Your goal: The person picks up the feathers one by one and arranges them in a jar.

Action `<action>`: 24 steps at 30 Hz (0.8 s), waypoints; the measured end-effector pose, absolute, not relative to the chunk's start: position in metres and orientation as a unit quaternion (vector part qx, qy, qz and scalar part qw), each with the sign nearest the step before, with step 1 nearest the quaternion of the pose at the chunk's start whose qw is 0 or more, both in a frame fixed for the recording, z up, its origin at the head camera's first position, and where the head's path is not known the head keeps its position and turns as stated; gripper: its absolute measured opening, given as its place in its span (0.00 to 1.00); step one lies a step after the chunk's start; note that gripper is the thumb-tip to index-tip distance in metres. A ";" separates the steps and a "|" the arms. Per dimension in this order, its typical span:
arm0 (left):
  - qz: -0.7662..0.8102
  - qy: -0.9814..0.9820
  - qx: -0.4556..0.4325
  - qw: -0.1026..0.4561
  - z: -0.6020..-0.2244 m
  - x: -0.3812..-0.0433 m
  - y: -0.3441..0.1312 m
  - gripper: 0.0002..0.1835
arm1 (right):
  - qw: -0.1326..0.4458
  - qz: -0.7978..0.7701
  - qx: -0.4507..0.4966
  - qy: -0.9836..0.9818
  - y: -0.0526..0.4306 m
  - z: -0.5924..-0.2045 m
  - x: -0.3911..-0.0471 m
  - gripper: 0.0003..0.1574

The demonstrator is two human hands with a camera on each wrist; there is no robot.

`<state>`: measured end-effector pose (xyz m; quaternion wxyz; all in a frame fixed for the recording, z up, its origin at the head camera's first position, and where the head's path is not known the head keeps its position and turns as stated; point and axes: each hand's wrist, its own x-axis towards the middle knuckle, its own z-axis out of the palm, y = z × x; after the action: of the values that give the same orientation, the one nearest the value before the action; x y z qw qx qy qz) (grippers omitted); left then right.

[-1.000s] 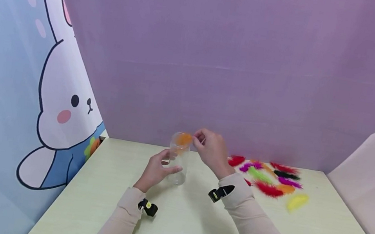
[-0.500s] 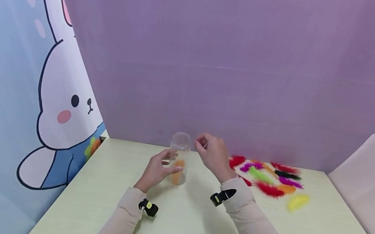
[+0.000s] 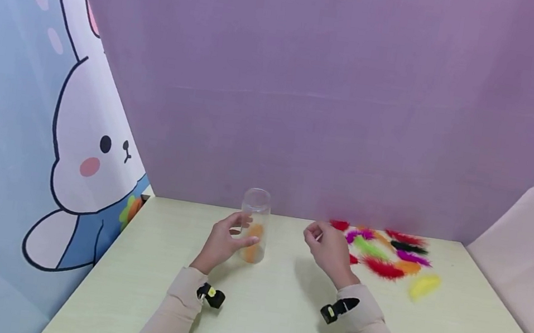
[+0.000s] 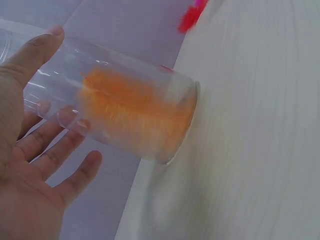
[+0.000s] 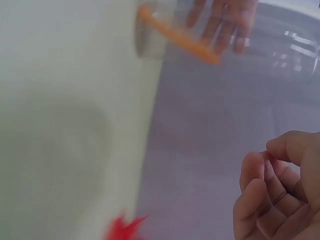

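Observation:
A tall clear jar stands upright on the table, with an orange feather down inside near its base. Around the jar's side, my left hand holds it between the thumb and the fingers behind it. My right hand is above the table, between the jar and the loose feathers. Its fingers are curled, with thumb and index fingertips together in the right wrist view; I see nothing held there.
Several loose feathers lie at the back right, among them a red feather, a lime green feather, a black feather and a yellow feather. A purple cloth backdrop rises behind the table.
The orange feather has dropped from the jar's mouth to its bottom, released by my right hand. That hand has since moved right and lower. My left hand stays at the jar.

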<state>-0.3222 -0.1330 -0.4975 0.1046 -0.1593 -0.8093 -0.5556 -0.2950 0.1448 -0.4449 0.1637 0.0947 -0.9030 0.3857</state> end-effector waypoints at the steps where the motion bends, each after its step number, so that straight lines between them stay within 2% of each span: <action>1: -0.556 -0.809 -0.160 0.105 -0.498 -0.322 -0.134 0.35 | 0.161 0.387 0.088 -0.904 0.150 -0.450 -0.294 0.06; 7: -0.558 -0.807 -0.159 0.109 -0.497 -0.322 -0.138 0.31 | 0.140 0.398 0.054 -0.905 0.176 -0.475 -0.288 0.07; 14: -0.559 -0.808 -0.155 0.104 -0.496 -0.321 -0.141 0.31 | 0.124 0.412 0.025 -0.902 0.204 -0.490 -0.285 0.09; 24: -0.561 -0.807 -0.154 0.104 -0.495 -0.319 -0.140 0.31 | 0.146 0.402 -0.016 -0.904 0.246 -0.490 -0.284 0.14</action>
<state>-0.3186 -0.1399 -0.4945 0.1036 -0.1536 -0.8068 -0.5610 -0.2844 0.2460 -0.4901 0.1462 -0.0165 -0.9038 0.4018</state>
